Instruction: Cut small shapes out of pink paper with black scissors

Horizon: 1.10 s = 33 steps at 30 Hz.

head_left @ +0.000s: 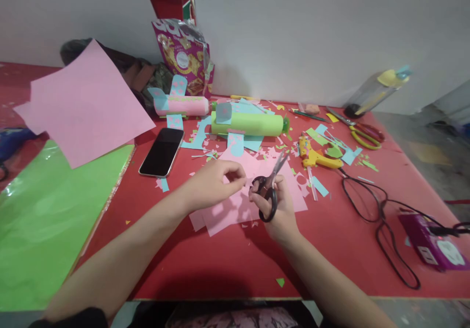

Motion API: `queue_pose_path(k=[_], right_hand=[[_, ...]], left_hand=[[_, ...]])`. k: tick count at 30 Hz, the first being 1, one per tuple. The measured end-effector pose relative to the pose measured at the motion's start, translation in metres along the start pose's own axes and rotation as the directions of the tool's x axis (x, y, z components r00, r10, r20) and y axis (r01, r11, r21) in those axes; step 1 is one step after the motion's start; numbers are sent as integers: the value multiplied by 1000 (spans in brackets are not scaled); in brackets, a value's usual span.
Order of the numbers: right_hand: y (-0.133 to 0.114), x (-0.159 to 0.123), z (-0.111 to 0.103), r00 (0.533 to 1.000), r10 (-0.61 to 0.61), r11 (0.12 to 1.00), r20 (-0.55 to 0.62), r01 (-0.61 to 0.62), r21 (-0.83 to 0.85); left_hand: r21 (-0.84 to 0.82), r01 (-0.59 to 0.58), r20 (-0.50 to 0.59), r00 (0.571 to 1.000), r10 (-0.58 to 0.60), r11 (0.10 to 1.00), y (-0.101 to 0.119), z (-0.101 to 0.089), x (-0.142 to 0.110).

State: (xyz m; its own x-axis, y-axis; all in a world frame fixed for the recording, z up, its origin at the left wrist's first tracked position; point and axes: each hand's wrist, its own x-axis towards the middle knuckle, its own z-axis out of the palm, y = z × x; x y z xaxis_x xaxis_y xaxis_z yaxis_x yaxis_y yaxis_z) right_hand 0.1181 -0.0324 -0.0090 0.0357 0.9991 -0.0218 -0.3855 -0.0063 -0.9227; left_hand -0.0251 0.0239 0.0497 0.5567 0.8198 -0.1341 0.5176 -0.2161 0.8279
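Your left fingers [232, 166] close to a pinch, contents unclear; your right fingers [261, 203] hold one pair of scissors [272, 175]. Beyond lie two tubes [253, 124].

Just right of the frame's centre, the scissors [270, 183], black-handled with silvery blades, are pointing toward the upper right, their blades standing slightly apart, while the pink paper scrap [248, 181] is showing just left of the handles, its outline too small to make out.
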Motion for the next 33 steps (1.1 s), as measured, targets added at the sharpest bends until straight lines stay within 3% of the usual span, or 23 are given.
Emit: queue_pose_path(k=[4, 8, 12, 15, 20, 25, 28, 33], right_hand=[[0, 0, -1, 986, 61, 998, 156, -59, -15], [-1, 0, -1, 940, 167, 986, 297, -161, -43], [-3, -1, 0, 888, 214, 976, 408, -208, -58], [-3, -2, 0, 873, 218, 975, 437, -211, -66], [-1, -2, 0, 915, 200, 980, 349, -181, -86], [-2, 3, 2, 993, 82, 995, 90, -77, -59], [-4, 5, 4, 998, 57, 998, -13, -57, -21], [-5, 5, 3, 999, 39, 999, -28, -40, -13]], left_hand=[[-18, 8, -101, 995, -10, 1000, -1, -11, -2], [12, 17, -165, 986, -15, 1000, 1, -22, -5], [79, 3, -167, 986, 10, 997, 5, -28, -9], [113, -2, -123, 992, 16, 994, 7, -29, -10], [126, 9, -60, 998, -1, 992, 4, -28, -9], [185, 11, -9, 1000, -10, 983, 2, -24, -7], [246, -11, 88, 996, -11, 969, 1, -18, -5], [277, -84, 184, 982, 33, 957, -3, -4, -2]])
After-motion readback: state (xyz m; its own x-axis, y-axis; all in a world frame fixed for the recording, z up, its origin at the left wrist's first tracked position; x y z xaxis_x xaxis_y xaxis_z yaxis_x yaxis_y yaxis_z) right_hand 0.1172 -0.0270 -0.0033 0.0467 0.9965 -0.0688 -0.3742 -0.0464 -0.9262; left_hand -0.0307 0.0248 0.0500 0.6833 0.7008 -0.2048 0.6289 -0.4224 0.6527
